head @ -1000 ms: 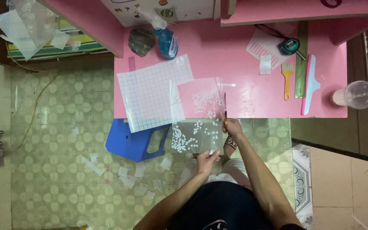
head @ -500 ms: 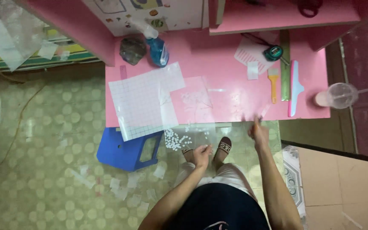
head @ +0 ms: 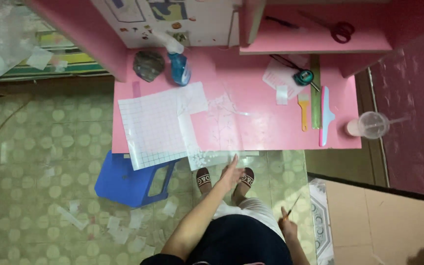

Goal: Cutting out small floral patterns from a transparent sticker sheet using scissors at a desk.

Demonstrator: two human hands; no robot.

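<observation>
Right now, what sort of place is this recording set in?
Probably a home craft corner: a pink desk holding a gridded sheet, ruler and scraper, with paper scraps on a patterned floor.

**Around the pink desk**

On the pink table top point(head: 266, 130): white gridded sheet point(head: 155, 122) overhanging the near edge; blue spray bottle with white trigger head point(head: 177, 66) near the back, just beside a dark grey crumpled bag point(head: 148, 65). Farther right: small teal tape measure point(head: 303, 77), long green ruler point(head: 315, 93) lying lengthwise, yellow-handled scraper point(head: 304, 110) just beside it, pink and blue squeegee point(head: 325, 115) on the ruler's other side. Clear plastic cup with a straw point(head: 371, 124) at the far right corner. Red-handled scissors point(head: 337, 30) on the pink upper shelf point(head: 315, 41). Below, blue plastic stool point(head: 128, 181) partly under the table, on green patterned floor point(head: 35, 162) scattered with white paper scraps point(head: 123, 230).
</observation>
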